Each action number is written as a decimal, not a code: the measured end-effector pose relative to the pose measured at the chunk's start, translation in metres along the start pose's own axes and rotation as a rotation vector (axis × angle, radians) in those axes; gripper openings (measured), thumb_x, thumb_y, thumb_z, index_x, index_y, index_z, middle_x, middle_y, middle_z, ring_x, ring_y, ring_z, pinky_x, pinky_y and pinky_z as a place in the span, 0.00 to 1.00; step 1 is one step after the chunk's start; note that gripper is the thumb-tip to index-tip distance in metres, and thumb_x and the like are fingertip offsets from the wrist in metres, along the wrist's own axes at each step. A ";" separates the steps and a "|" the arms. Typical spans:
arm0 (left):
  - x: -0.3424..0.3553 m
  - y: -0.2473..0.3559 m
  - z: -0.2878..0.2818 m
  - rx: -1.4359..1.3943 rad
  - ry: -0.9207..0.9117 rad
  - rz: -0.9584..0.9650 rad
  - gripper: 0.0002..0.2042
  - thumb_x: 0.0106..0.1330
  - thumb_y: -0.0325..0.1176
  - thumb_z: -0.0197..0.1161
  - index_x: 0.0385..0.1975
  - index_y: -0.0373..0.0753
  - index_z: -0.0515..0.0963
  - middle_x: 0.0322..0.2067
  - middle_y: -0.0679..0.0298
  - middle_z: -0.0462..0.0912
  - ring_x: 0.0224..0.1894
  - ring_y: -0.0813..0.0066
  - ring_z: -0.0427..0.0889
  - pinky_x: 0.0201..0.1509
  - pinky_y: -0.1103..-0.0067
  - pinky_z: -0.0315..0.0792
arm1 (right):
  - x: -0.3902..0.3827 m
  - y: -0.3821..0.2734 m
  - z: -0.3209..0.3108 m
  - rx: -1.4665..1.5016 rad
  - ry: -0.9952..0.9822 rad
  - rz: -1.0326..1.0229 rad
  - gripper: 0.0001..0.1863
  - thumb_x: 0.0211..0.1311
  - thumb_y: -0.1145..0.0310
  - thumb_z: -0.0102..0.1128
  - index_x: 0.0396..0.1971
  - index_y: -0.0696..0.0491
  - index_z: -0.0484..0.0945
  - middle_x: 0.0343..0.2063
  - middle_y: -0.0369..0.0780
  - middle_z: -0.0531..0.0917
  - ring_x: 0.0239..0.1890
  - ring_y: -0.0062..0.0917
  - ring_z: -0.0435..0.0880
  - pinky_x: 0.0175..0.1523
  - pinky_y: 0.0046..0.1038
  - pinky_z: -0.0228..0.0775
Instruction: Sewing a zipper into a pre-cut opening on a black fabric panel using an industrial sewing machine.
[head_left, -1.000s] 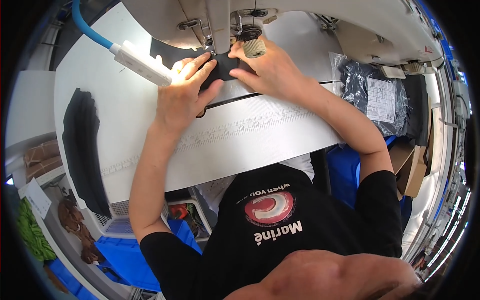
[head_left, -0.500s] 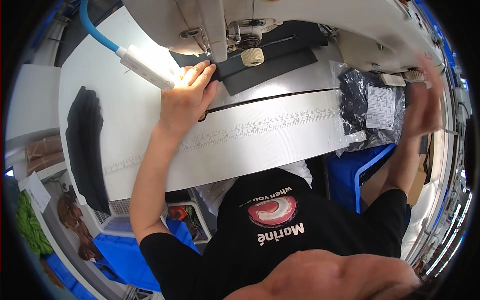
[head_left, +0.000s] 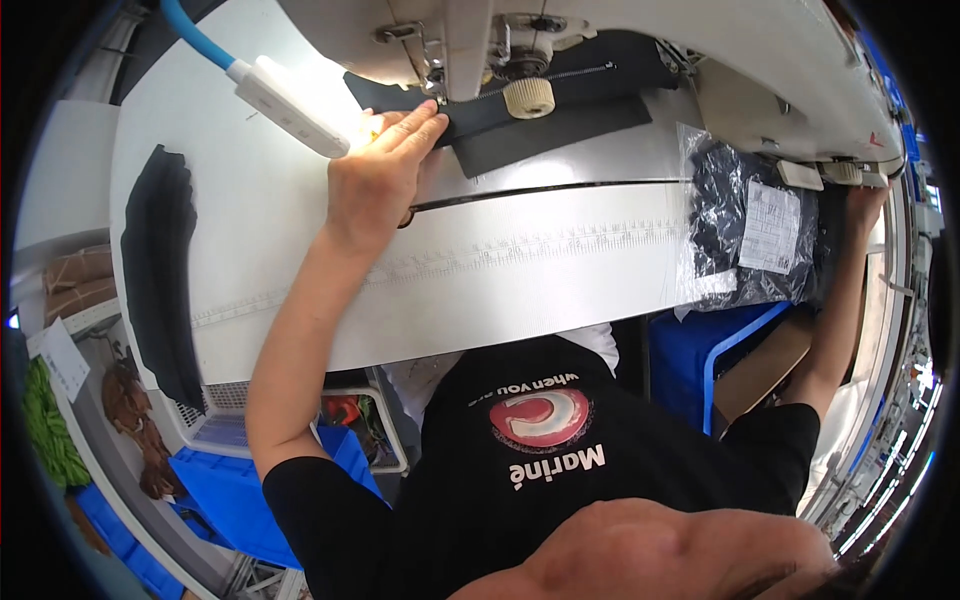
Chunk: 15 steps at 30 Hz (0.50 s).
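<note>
My left hand [head_left: 380,175] lies on the black fabric [head_left: 550,135] under the head of a sewing machine [head_left: 760,50]. Its fingers are stretched out flat, and their tips reach close to the presser foot and needle area. A zipper [head_left: 590,72] runs along the black fabric to the right of the foot. At the far right, my right hand [head_left: 866,203] is up against the right end of the machine, beside small pale knobs. The machine hides most of its fingers, so what they touch is not visible.
A lit lamp [head_left: 290,108] on a blue cable stands by my left hand. Stacked black strips [head_left: 160,275] lie on the white table [head_left: 520,275] at left. A clear plastic bag [head_left: 720,210] with dark contents lies at right. Blue bins [head_left: 225,500] stand below.
My right hand, raised and blurred at the right before, has come in against the machine's right end. My left hand stays on the fabric. The whole view has shifted slightly.
</note>
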<state>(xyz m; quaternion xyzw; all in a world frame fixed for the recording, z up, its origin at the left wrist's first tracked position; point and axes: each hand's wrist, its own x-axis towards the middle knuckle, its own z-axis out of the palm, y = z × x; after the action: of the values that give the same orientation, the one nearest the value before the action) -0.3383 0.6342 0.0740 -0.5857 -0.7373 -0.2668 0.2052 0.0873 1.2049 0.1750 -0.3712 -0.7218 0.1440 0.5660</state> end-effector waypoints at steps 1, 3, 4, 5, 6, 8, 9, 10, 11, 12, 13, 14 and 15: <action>0.000 0.000 -0.001 0.011 0.011 0.006 0.13 0.50 0.27 0.68 0.38 0.41 0.83 0.42 0.66 0.85 0.40 0.69 0.83 0.47 0.73 0.79 | -0.003 0.002 0.005 0.590 0.066 0.503 0.29 0.74 0.52 0.31 0.53 0.60 0.74 0.51 0.47 0.79 0.51 0.34 0.80 0.58 0.33 0.70; -0.002 -0.001 0.001 -0.016 0.020 -0.006 0.13 0.50 0.26 0.68 0.38 0.41 0.83 0.42 0.67 0.85 0.40 0.69 0.83 0.44 0.76 0.79 | 0.069 -0.020 -0.032 0.135 -0.241 0.345 0.31 0.72 0.48 0.36 0.52 0.61 0.74 0.49 0.45 0.80 0.52 0.32 0.79 0.57 0.30 0.69; -0.003 -0.003 0.004 -0.045 0.038 -0.017 0.13 0.50 0.26 0.68 0.38 0.41 0.83 0.42 0.67 0.85 0.40 0.70 0.83 0.40 0.78 0.80 | 0.114 -0.031 -0.054 -0.084 -0.496 0.229 0.29 0.71 0.48 0.42 0.52 0.61 0.75 0.49 0.43 0.81 0.51 0.29 0.80 0.56 0.28 0.71; -0.003 -0.002 0.002 -0.023 0.025 -0.028 0.13 0.50 0.26 0.68 0.38 0.41 0.83 0.42 0.67 0.85 0.40 0.70 0.83 0.40 0.78 0.80 | 0.111 -0.043 -0.026 -0.064 -0.514 0.235 0.29 0.71 0.48 0.42 0.52 0.61 0.75 0.49 0.43 0.81 0.51 0.29 0.80 0.56 0.28 0.71; -0.004 0.000 -0.002 -0.011 0.007 -0.035 0.13 0.49 0.26 0.68 0.38 0.41 0.83 0.42 0.67 0.85 0.40 0.70 0.83 0.38 0.79 0.80 | 0.086 -0.071 0.019 -0.009 -0.340 0.494 0.27 0.70 0.51 0.45 0.52 0.61 0.75 0.49 0.43 0.81 0.50 0.28 0.80 0.55 0.28 0.71; -0.001 0.000 0.001 -0.039 0.015 -0.015 0.14 0.49 0.25 0.69 0.37 0.41 0.83 0.42 0.67 0.85 0.39 0.70 0.83 0.36 0.80 0.80 | 0.059 -0.083 0.021 0.169 -0.034 0.596 0.25 0.70 0.54 0.47 0.54 0.60 0.73 0.50 0.44 0.80 0.51 0.31 0.80 0.55 0.31 0.72; 0.000 0.000 0.001 -0.034 0.018 -0.012 0.14 0.49 0.25 0.69 0.37 0.41 0.83 0.41 0.67 0.85 0.39 0.70 0.83 0.37 0.79 0.80 | 0.037 -0.062 0.017 0.324 0.054 0.450 0.26 0.70 0.54 0.47 0.56 0.60 0.71 0.52 0.45 0.78 0.52 0.36 0.79 0.57 0.36 0.72; -0.001 0.000 0.000 -0.019 0.017 -0.017 0.13 0.49 0.25 0.69 0.37 0.41 0.83 0.41 0.66 0.85 0.39 0.70 0.83 0.37 0.79 0.80 | 0.006 -0.048 0.021 0.420 0.055 0.386 0.27 0.71 0.53 0.45 0.57 0.60 0.69 0.52 0.47 0.78 0.53 0.37 0.79 0.58 0.37 0.71; -0.001 -0.001 0.000 -0.015 0.020 -0.022 0.13 0.49 0.25 0.69 0.37 0.41 0.83 0.41 0.66 0.85 0.39 0.70 0.83 0.37 0.79 0.80 | -0.013 -0.043 0.024 0.514 0.057 0.319 0.29 0.71 0.51 0.43 0.59 0.60 0.67 0.52 0.48 0.78 0.53 0.39 0.78 0.59 0.39 0.70; 0.000 0.000 0.002 -0.032 0.016 -0.032 0.13 0.49 0.24 0.68 0.37 0.41 0.83 0.41 0.66 0.85 0.38 0.70 0.83 0.37 0.79 0.80 | -0.007 -0.042 0.015 0.511 0.059 0.315 0.29 0.71 0.51 0.43 0.59 0.60 0.67 0.52 0.48 0.78 0.53 0.39 0.78 0.59 0.39 0.70; 0.000 0.001 0.002 -0.049 0.012 -0.042 0.13 0.49 0.24 0.68 0.36 0.41 0.83 0.41 0.66 0.85 0.38 0.70 0.83 0.37 0.79 0.80 | 0.008 -0.034 0.002 0.416 0.061 0.391 0.31 0.71 0.49 0.41 0.60 0.60 0.66 0.52 0.48 0.78 0.54 0.38 0.78 0.61 0.39 0.69; 0.001 0.001 0.003 -0.053 0.016 -0.042 0.13 0.49 0.24 0.68 0.36 0.41 0.83 0.41 0.66 0.85 0.38 0.70 0.83 0.37 0.79 0.80 | 0.025 -0.032 -0.009 0.321 0.063 0.467 0.32 0.71 0.47 0.40 0.61 0.60 0.64 0.52 0.48 0.77 0.55 0.38 0.77 0.62 0.39 0.67; 0.000 0.000 0.003 -0.043 0.029 -0.038 0.13 0.49 0.23 0.68 0.36 0.41 0.83 0.41 0.66 0.85 0.38 0.70 0.83 0.37 0.79 0.80 | 0.057 -0.050 -0.015 0.323 -0.043 0.643 0.28 0.73 0.53 0.39 0.62 0.60 0.64 0.59 0.45 0.72 0.61 0.37 0.71 0.66 0.39 0.63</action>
<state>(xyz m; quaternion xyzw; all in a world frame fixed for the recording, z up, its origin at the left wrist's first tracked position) -0.3377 0.6355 0.0718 -0.5719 -0.7395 -0.2948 0.1982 0.0775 1.2078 0.2517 -0.4819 -0.5481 0.4346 0.5277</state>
